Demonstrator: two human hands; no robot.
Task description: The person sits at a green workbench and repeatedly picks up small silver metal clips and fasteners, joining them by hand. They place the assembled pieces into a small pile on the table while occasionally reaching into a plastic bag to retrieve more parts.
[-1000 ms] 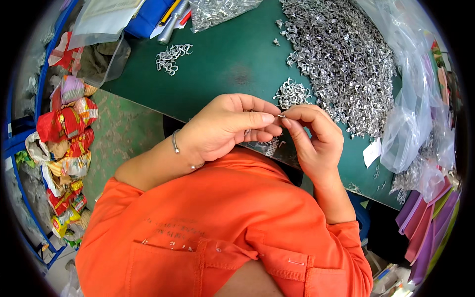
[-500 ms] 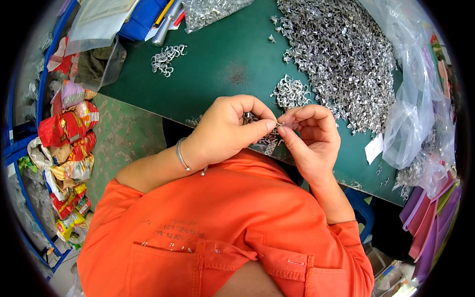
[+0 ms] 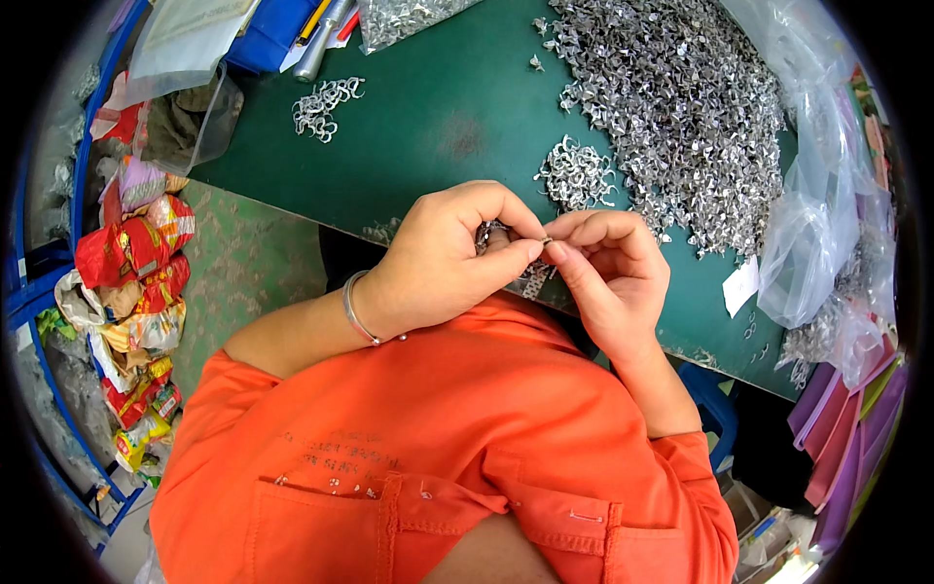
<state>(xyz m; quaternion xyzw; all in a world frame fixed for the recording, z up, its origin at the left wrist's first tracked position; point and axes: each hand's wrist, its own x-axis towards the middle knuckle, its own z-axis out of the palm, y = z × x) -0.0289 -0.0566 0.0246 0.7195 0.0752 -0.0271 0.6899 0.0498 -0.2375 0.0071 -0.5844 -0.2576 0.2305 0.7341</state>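
Observation:
My left hand [image 3: 452,258] and my right hand [image 3: 608,273] meet fingertip to fingertip at the near edge of a green table [image 3: 438,127]. Between the pinched fingers sits a small silver metal piece [image 3: 545,239]. More small metal pieces show inside my left hand's curled fingers. A thin bangle [image 3: 356,310] circles my left wrist. Just beyond my hands lies a small heap of curled metal pieces [image 3: 576,173], and a large heap of the same silver pieces [image 3: 681,107] spreads over the far right of the table.
Another small cluster of metal pieces [image 3: 326,102] lies at the table's far left. Clear plastic bags [image 3: 808,204] slump along the right side. Colourful snack wrappers [image 3: 136,282] fill a blue rack at left. Purple sheets [image 3: 856,428] stand at right.
Both hands have shifted slightly nearer and lower along the table edge, still pinching the small piece together. The view has tilted a little.

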